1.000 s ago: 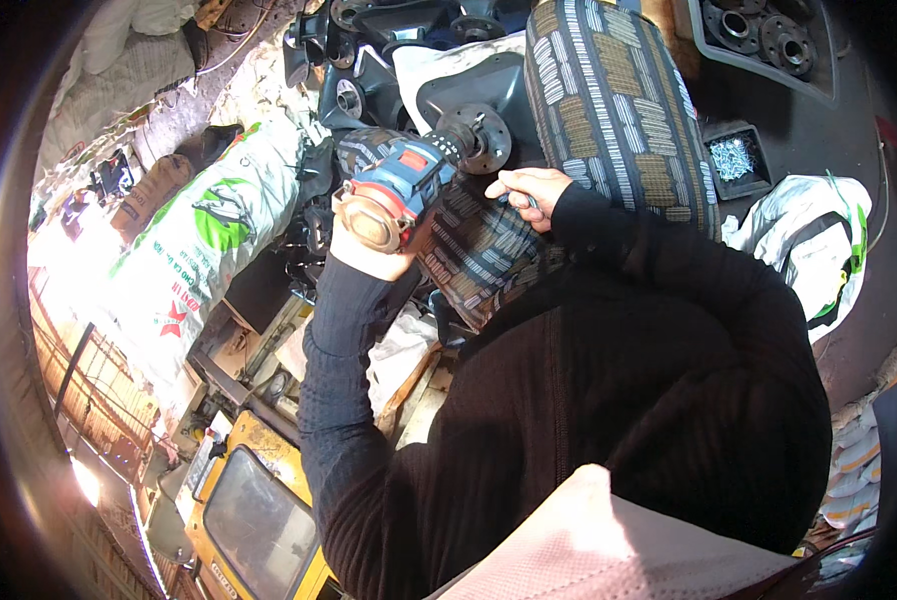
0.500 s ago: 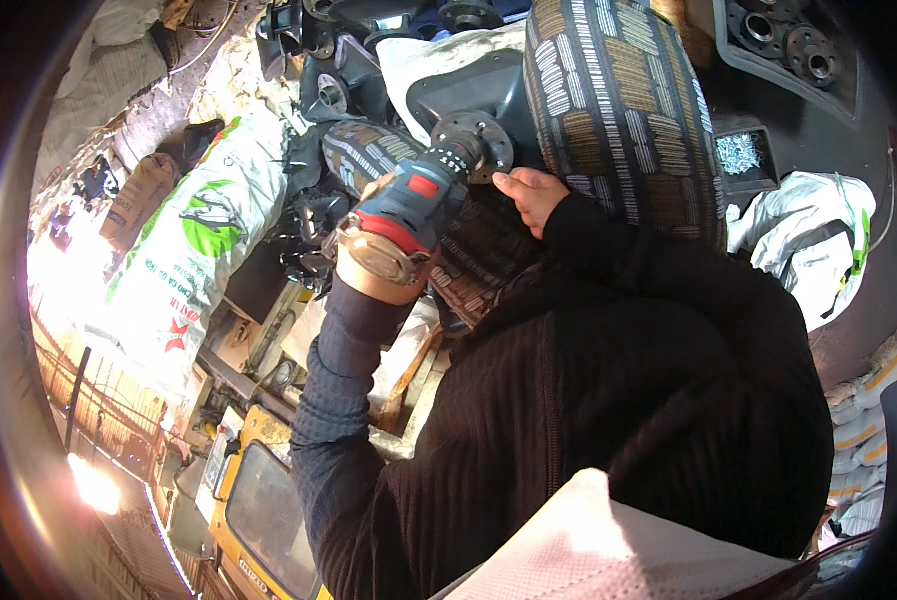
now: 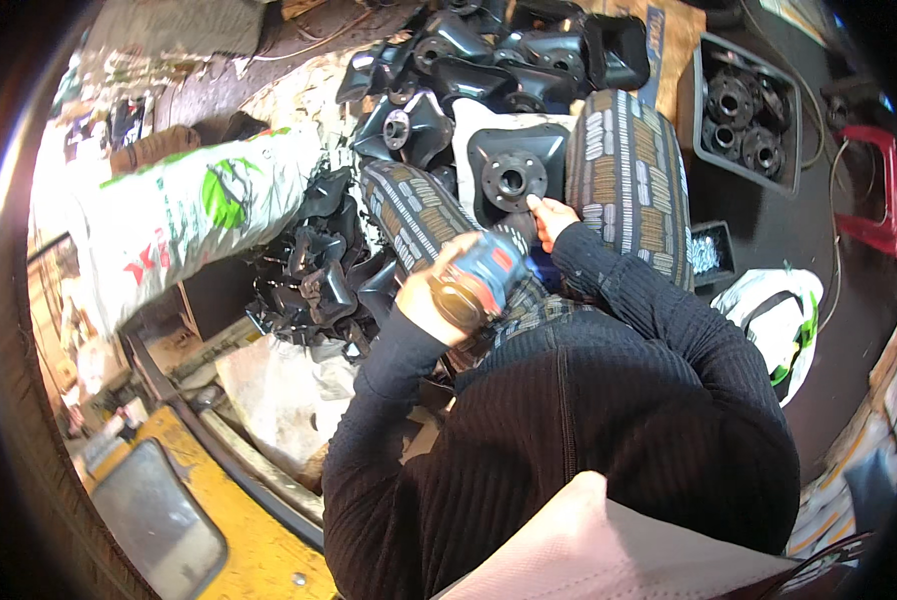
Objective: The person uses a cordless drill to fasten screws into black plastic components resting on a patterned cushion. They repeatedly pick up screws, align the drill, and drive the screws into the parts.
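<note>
Centre frame, my left hand [image 3: 431, 298] is wrapped around the grip of a blue and black power drill [image 3: 481, 280], clenched tight on it, the tool angled up and to the right. Just above and right, my right hand [image 3: 549, 218] presses its fingers against the lower edge of a black metal bracket [image 3: 514, 175] with a round hub in its middle; I can't tell whether that hand truly grips it or only steadies it. That bracket sits between my knees, both in patterned trousers [image 3: 631, 175]. Upper centre, a heap of matching black brackets [image 3: 449, 45] spreads out, with more piled at centre left [image 3: 314, 285]. Upper right, a dark crate [image 3: 747, 105] carries round black flanges. Upper left lies a white printed sack [image 3: 199, 215]. Lower left shows a yellow frame [image 3: 229, 530].
</note>
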`<state>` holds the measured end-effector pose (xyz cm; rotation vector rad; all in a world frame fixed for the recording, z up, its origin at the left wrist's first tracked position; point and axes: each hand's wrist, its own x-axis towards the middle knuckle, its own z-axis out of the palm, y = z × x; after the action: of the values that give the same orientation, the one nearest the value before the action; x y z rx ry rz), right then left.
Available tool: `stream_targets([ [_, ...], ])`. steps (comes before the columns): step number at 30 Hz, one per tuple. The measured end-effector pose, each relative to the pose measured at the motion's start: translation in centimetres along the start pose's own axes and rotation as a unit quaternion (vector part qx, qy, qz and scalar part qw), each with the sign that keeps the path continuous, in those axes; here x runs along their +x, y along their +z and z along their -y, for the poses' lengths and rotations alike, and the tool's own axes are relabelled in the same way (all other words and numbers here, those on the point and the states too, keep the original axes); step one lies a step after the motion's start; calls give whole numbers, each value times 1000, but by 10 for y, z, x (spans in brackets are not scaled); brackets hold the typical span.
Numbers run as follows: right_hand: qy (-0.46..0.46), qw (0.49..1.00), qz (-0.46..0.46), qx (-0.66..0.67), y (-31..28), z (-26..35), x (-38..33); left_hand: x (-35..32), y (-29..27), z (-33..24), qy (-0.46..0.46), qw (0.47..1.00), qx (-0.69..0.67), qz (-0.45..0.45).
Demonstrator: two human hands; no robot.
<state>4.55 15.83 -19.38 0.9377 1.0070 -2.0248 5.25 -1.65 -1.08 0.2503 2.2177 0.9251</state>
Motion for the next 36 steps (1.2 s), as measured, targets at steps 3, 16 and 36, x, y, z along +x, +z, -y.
stream_targets([
  [3, -43, 999, 1, -23, -2, -2, 10, -48, 25, 23, -9, 996, 92, 13],
  [16, -161, 823, -112, -533, 145, 152, 170, -114, 21, 289, -242, 887, -40, -392],
  [36, -202, 924, -232, -227, -103, 180, -78, 63, 69, 470, -364, 892, 135, -232],
])
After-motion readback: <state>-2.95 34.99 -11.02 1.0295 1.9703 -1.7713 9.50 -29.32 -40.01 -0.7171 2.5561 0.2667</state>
